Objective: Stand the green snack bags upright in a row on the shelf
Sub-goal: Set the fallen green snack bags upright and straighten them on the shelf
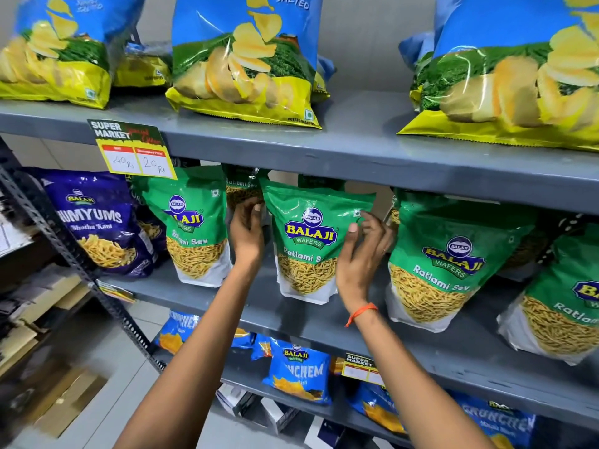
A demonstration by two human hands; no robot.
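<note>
Several green Ratlami Sev bags stand upright along the grey middle shelf (324, 322). The centre green bag (308, 241) stands between my hands. My right hand (363, 254) grips its right edge, thumb on the front. My left hand (248, 231) is at its left edge, fingers curled toward a green bag (243, 186) standing behind. Another green bag (194, 228) stands to the left, and two more, one (447, 260) and another (564, 312), stand to the right.
A purple Chumyums bag (97, 222) stands at the shelf's left end. Blue-and-yellow chip bags (246, 59) fill the top shelf, whose edge carries a price tag (136, 153). Blue Crunchem bags (298, 374) sit on the lower shelf. Cardboard boxes (64, 400) lie at left.
</note>
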